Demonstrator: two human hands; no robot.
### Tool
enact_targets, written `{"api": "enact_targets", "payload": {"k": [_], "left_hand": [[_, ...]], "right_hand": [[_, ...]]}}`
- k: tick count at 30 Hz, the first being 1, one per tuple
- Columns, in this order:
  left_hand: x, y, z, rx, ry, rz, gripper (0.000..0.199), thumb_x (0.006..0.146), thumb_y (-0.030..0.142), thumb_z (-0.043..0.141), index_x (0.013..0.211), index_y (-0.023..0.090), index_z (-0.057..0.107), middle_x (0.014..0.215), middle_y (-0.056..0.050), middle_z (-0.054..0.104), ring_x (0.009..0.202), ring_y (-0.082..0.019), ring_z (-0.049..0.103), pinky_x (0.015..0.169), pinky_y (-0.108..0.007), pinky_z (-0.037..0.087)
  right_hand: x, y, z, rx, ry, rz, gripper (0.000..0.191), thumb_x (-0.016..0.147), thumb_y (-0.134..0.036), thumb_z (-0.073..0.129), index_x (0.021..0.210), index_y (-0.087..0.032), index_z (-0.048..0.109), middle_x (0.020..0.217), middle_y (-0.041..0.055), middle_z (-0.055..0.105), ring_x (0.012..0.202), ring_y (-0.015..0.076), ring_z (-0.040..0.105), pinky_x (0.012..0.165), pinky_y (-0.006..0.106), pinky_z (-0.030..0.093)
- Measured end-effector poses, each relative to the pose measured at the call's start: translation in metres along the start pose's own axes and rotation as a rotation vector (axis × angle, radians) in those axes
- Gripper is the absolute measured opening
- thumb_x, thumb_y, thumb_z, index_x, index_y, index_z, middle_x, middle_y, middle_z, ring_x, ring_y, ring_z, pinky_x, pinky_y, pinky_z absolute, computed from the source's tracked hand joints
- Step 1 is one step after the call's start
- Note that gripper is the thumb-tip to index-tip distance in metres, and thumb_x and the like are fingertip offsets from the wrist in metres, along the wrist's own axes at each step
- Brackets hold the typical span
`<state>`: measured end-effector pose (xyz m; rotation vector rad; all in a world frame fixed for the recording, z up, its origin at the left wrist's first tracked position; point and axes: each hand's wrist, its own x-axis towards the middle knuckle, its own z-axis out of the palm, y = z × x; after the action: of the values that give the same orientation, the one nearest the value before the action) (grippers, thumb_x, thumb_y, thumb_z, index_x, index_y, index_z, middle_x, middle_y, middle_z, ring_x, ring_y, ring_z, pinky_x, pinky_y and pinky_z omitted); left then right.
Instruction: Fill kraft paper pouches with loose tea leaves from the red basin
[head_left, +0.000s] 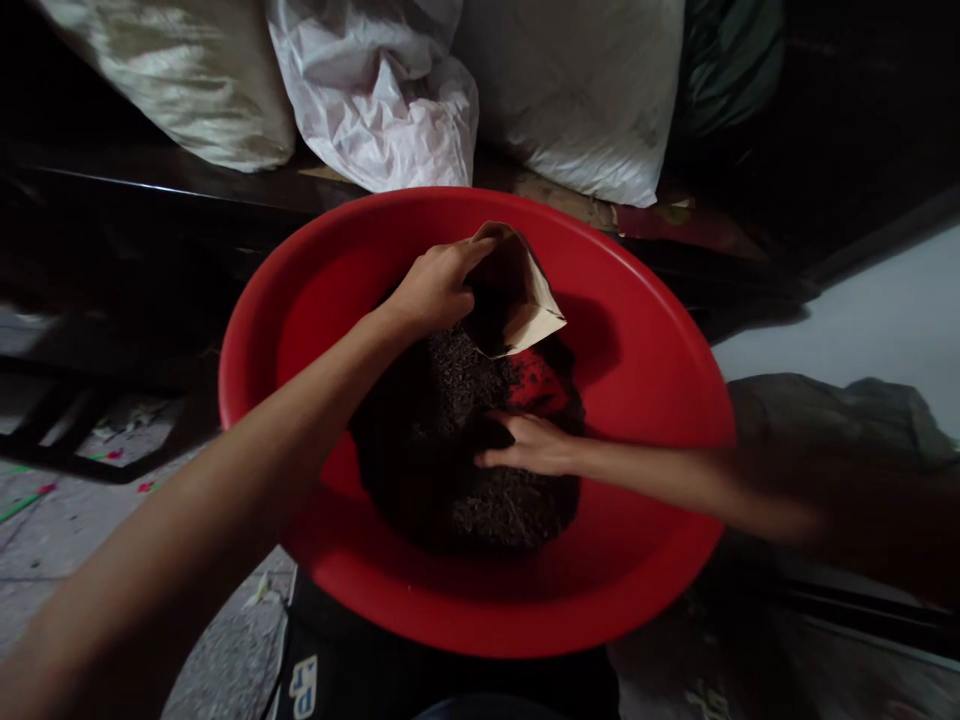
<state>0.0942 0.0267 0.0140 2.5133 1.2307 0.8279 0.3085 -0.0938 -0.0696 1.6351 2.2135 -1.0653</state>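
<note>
A wide red basin (645, 400) fills the middle of the view, with a heap of dark, loose, dried leaf-like bits (517, 505) in its bottom. My left hand (442, 285) grips the edge of a brown paper bag (536, 315) between thumb and fingers. The bag's mouth is open and tilted toward me, and its inside is mostly in shadow. Lower down, my right hand (529, 445) reaches into the heap, thumb and fingers apart. Its fingertips are partly lost among the dark bits, so whether it holds any is unclear.
Behind the basin, a white plastic sack (382, 110), a pale sack (577, 90) and a yellowish sack (195, 80) stand on a dark ledge. A black metal frame (75, 430) is at the left. A grey covered bundle (832, 410) lies at the right.
</note>
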Motion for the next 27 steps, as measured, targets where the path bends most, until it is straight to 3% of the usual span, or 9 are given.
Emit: {"api": "enact_targets", "payload": {"k": [3,6,10,13,16,20,24,27], "left_hand": [[-0.001,-0.004,-0.004,-0.023,0.038,0.014,0.085,0.066,0.002,0.05,0.149,0.018,0.059,0.152,-0.011,0.062,0.135,-0.031,0.064,0.112,-0.043,0.054],[-0.002,-0.007,-0.008,-0.019,0.067,0.012,0.079,0.066,0.002,0.049,0.143,0.014,0.062,0.152,-0.013,0.062,0.136,-0.032,0.063,0.113,-0.043,0.053],[-0.003,-0.01,-0.005,-0.035,0.086,0.027,0.077,0.066,0.002,0.05,0.141,0.014,0.063,0.151,-0.013,0.063,0.137,-0.032,0.063,0.115,-0.044,0.053],[-0.001,-0.016,0.003,-0.055,0.097,0.097,0.08,0.067,0.0,0.049,0.146,0.008,0.057,0.16,-0.019,0.053,0.148,-0.031,0.053,0.122,-0.043,0.047],[0.001,-0.024,0.008,-0.056,0.073,0.195,0.084,0.067,0.0,0.048,0.15,0.002,0.05,0.168,-0.023,0.038,0.155,-0.03,0.044,0.125,-0.042,0.045],[0.001,-0.032,0.004,-0.07,0.009,0.248,0.086,0.068,0.001,0.049,0.154,0.008,0.046,0.173,-0.019,0.027,0.155,-0.03,0.044,0.122,-0.043,0.048],[0.001,-0.036,0.0,-0.089,-0.007,0.286,0.083,0.068,0.004,0.051,0.151,0.013,0.052,0.173,-0.015,0.03,0.155,-0.03,0.043,0.124,-0.046,0.046],[0.002,-0.037,0.003,-0.096,0.007,0.297,0.085,0.068,0.004,0.049,0.153,0.011,0.05,0.173,-0.017,0.031,0.158,-0.03,0.039,0.127,-0.046,0.042]], "right_hand": [[-0.014,-0.006,-0.007,0.018,-0.058,-0.141,0.098,0.079,-0.067,0.082,0.159,-0.02,0.053,0.157,0.0174,0.057,0.145,0.038,0.054,0.123,0.049,0.042],[-0.025,-0.011,-0.002,0.014,-0.03,-0.164,0.088,0.079,-0.056,0.085,0.154,-0.018,0.059,0.153,0.0178,0.06,0.143,0.0377,0.055,0.123,0.05,0.042],[-0.031,-0.012,0.006,0.048,0.098,-0.208,0.064,0.077,-0.036,0.086,0.137,-0.017,0.073,0.132,0.0142,0.073,0.124,0.0334,0.068,0.113,0.047,0.05],[-0.031,-0.016,0.002,0.069,0.156,-0.319,0.055,0.071,-0.028,0.087,0.125,-0.019,0.079,0.115,0.0101,0.078,0.105,0.0285,0.073,0.102,0.044,0.055],[-0.03,-0.032,-0.024,0.186,0.238,-0.474,0.045,0.072,-0.025,0.084,0.116,-0.022,0.081,0.106,0.0044,0.078,0.096,0.0231,0.073,0.094,0.039,0.056],[-0.019,-0.055,-0.09,0.332,0.484,-0.552,0.038,0.077,-0.032,0.079,0.114,-0.022,0.078,0.102,0.0009,0.078,0.094,0.0215,0.072,0.087,0.035,0.056],[0.011,-0.063,-0.139,0.039,0.843,-0.344,0.041,0.079,-0.036,0.08,0.117,-0.021,0.076,0.107,0.0075,0.077,0.1,0.029,0.07,0.093,0.045,0.055],[0.033,-0.062,-0.143,-0.256,0.885,-0.168,0.049,0.082,-0.035,0.08,0.126,-0.017,0.071,0.111,0.0144,0.075,0.103,0.0342,0.068,0.093,0.05,0.054]]}}
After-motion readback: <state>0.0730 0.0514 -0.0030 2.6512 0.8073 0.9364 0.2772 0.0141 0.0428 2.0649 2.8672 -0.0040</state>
